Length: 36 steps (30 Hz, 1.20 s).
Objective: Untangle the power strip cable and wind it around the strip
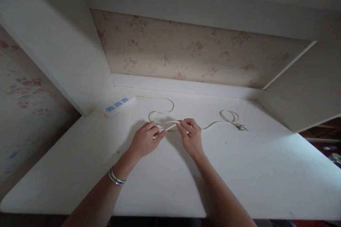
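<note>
Head view: left hand [146,140] and right hand [190,136] are each pinching the white cord [170,124], lying mid-desk [239,170]; its ends are trailing to the power strip [119,105] and plug [241,127].

Pretty dim and murky overall. Light comes from the right, so the desk [266,163] is brightest there, and the left hand [145,141] and right hand [192,137] throw soft shadows leftward. White cord [172,105] barely stands out. Edges bow, corners go dark.
</note>
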{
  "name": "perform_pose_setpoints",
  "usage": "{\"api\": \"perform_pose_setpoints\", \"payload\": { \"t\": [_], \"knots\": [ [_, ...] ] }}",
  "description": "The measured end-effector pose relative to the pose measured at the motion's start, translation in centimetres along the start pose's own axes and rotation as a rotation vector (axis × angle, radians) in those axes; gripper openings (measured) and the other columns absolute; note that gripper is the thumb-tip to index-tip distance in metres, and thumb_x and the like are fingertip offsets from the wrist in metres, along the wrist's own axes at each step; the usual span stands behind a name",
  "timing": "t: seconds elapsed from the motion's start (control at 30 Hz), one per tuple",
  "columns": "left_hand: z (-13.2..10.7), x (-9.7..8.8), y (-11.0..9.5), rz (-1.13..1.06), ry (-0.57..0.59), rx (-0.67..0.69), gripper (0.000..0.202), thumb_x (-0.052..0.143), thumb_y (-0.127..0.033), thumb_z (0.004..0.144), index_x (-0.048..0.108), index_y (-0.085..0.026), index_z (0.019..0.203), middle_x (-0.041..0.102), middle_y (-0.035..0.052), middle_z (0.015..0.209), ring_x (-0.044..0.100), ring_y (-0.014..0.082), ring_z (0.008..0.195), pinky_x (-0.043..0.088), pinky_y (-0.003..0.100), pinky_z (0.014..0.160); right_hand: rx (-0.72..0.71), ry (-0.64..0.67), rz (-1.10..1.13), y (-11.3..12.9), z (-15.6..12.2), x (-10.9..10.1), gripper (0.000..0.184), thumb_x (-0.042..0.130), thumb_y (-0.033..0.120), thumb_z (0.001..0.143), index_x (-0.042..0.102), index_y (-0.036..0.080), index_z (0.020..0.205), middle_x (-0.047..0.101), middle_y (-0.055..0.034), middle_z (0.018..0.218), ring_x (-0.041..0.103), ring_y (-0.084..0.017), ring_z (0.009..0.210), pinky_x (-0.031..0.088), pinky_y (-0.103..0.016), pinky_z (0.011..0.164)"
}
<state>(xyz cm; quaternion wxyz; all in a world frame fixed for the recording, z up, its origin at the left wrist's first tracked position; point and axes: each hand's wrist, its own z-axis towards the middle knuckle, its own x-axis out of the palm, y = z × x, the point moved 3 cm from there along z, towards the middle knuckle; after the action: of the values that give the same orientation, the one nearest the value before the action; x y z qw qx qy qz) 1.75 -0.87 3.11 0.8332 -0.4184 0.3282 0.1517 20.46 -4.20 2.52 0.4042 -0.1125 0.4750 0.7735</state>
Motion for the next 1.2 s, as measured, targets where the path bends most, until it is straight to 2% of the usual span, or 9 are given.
{"api": "perform_pose_setpoints", "payload": {
  "t": [0.13,0.27,0.5,0.6,0.73,0.83,0.97,1.1,1.2],
  "knots": [
    [-0.3,0.7,-0.3,-0.140,0.106,0.047,0.024,0.048,-0.030,0.091,0.064,-0.022,0.074,0.058,0.0048,0.081,0.055,0.0164,0.075,0.041,0.028,0.073,0.115,-0.033,-0.021,-0.8,0.3,0.1,0.034,0.045,0.046,0.091,0.069,0.022,0.092,0.063,-0.0052,0.094,0.058,-0.015,0.080,0.040,-0.030,0.078],
    [-0.1,1.0,0.0,-0.275,0.122,0.032,0.024,0.044,-0.029,0.093,0.065,-0.020,0.087,0.057,0.0049,0.092,0.054,0.0143,0.076,0.042,0.025,0.072,0.236,-0.066,-0.063,-3.0,0.9,-0.1,0.039,0.042,0.050,0.091,0.066,0.019,0.089,0.067,-0.0060,0.094,0.059,-0.015,0.072,0.041,-0.029,0.074],
    [0.6,-0.9,1.1,-0.642,-0.049,-0.088,0.027,0.050,-0.032,0.090,0.067,-0.015,0.077,0.058,0.0072,0.096,0.055,0.0179,0.092,0.043,0.029,0.084,0.528,0.002,-0.043,-7.2,1.4,-0.5,0.042,0.039,0.054,0.087,0.066,0.022,0.091,0.070,-0.0059,0.089,0.062,-0.021,0.081,0.040,-0.029,0.069],
    [0.4,-0.7,1.3,-0.877,0.049,-0.186,0.030,0.054,-0.034,0.086,0.063,-0.013,0.066,0.062,0.0066,0.083,0.058,0.0172,0.078,0.044,0.029,0.071,0.539,-0.033,0.037,-7.6,1.5,-0.4,0.044,0.040,0.055,0.086,0.066,0.021,0.088,0.070,-0.0058,0.088,0.061,-0.020,0.080,0.040,-0.029,0.069],
    [0.0,0.3,0.8,-0.771,0.361,-0.335,0.048,0.048,-0.044,0.088,0.063,-0.012,0.056,0.066,0.0071,0.069,0.058,0.0138,0.061,0.041,0.025,0.058,0.476,-0.085,0.127,-6.6,1.6,-0.5,0.044,0.042,0.057,0.085,0.066,0.020,0.083,0.071,-0.0048,0.081,0.061,-0.019,0.075,0.042,-0.028,0.068],
    [-0.4,0.9,-0.1,-0.684,0.535,-0.388,0.057,0.037,-0.054,0.091,0.068,-0.010,0.073,0.069,0.0080,0.073,0.060,0.0125,0.055,0.040,0.024,0.056,0.381,-0.078,0.164,-4.7,1.4,-0.5,0.042,0.044,0.055,0.086,0.066,0.020,0.085,0.070,-0.0040,0.080,0.061,-0.018,0.074,0.043,-0.027,0.069],
    [-0.9,2.1,-0.8,-0.690,0.560,-0.399,0.049,0.043,-0.057,0.088,0.063,-0.014,0.101,0.069,0.0067,0.090,0.062,0.0113,0.054,0.040,0.023,0.053,0.276,0.012,0.254,-1.4,0.5,0.3,0.037,0.045,0.051,0.089,0.066,0.021,0.089,0.070,-0.0025,0.079,0.063,-0.016,0.072,0.045,-0.025,0.068],
    [-1.1,3.9,-0.8,-0.671,0.520,-0.330,0.036,0.056,-0.050,0.082,0.061,-0.015,0.092,0.065,0.0042,0.086,0.063,0.0130,0.061,0.042,0.022,0.054,0.215,0.195,0.349,1.0,-0.6,1.7,0.033,0.045,0.048,0.090,0.066,0.023,0.092,0.069,-0.0007,0.079,0.063,-0.014,0.067,0.046,-0.023,0.063],
    [-1.1,4.8,-0.5,-0.720,0.509,-0.294,0.028,0.056,-0.041,0.084,0.059,-0.013,0.086,0.061,0.0034,0.081,0.062,0.0135,0.063,0.044,0.024,0.057,0.219,0.257,0.384,1.3,-0.8,2.3,0.033,0.045,0.048,0.090,0.066,0.023,0.090,0.069,-0.0002,0.078,0.062,-0.013,0.065,0.046,-0.023,0.061]
  ]
}}
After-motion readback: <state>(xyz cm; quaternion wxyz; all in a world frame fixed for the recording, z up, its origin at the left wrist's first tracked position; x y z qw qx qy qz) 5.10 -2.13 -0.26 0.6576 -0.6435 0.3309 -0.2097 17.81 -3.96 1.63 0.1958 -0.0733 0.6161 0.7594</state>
